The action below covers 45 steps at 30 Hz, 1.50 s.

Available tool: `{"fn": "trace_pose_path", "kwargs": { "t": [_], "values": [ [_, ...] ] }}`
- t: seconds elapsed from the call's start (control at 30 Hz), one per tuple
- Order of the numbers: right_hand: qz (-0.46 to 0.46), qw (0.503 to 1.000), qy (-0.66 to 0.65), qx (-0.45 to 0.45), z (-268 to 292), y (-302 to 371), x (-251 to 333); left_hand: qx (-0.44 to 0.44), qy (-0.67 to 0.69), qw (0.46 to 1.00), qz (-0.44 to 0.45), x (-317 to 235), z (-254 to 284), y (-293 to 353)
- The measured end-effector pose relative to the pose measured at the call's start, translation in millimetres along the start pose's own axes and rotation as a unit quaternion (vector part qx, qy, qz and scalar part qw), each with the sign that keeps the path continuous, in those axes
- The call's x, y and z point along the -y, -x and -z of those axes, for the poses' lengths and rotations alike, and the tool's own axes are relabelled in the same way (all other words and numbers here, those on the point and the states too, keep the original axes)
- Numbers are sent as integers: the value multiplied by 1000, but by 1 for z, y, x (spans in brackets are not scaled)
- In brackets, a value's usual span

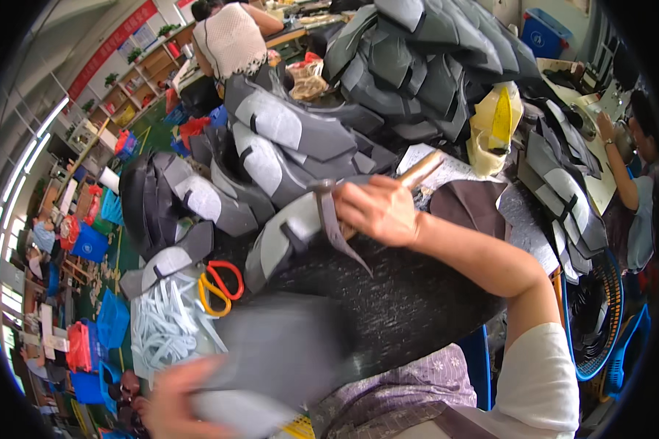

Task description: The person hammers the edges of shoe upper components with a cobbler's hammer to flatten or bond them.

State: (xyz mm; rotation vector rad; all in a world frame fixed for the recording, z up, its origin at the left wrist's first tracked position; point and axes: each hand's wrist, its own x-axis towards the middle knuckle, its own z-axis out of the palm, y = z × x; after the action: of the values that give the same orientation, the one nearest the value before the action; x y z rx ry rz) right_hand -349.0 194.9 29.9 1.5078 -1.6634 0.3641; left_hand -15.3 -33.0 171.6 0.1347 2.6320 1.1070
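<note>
My right hand (381, 210) is closed around the wooden handle (422, 169) of a hammer, which sticks out to the upper right of my fist. The hammer's metal head (329, 214) has a round face and a long curved, pointed tail, and hangs above the black worktop (403, 296). Close to the front edge, my left hand (187, 399) grips a dark grey sheet piece (282, 351) with a pale patch; both are smeared by motion. A similar grey piece (285, 241) with a pale patch and black tab lies behind the hammer head.
Red-and-orange-handled scissors (223, 287) lie beside a heap of pale strips (172, 322). Stacked grey pieces (432, 66) rise at the back. A yellow tape roll (501, 121) stands back right, near a blue-rimmed basket (615, 322). Other people work at back and right.
</note>
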Motion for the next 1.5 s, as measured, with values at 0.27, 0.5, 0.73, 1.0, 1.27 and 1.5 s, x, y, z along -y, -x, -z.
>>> {"fn": "trace_pose_path", "kwargs": {
  "t": [0.27, 0.5, 0.73, 1.0, 1.27, 1.5],
  "values": [
    [-61, 974, -122, 179, 33, 50, 7, -26, -69, 996, -53, 22, -130, -122],
    [-143, 846, -430, 282, 155, 75, 55, -21, -123, 988, -86, 2, -141, -137],
    [-164, 845, -388, 330, 169, 82, 85, -19, 54, 993, -101, 6, -153, -178],
    [-240, 806, -443, 309, 167, 89, 78, -83, -136, 936, -313, 19, -163, -175],
    [-260, 805, -407, 344, 154, 70, 81, -76, -136, 956, -248, 13, -148, -165],
    [-263, 815, -386, 343, 154, 65, 82, -104, -100, 961, -235, 24, -159, -149]
  ]
}}
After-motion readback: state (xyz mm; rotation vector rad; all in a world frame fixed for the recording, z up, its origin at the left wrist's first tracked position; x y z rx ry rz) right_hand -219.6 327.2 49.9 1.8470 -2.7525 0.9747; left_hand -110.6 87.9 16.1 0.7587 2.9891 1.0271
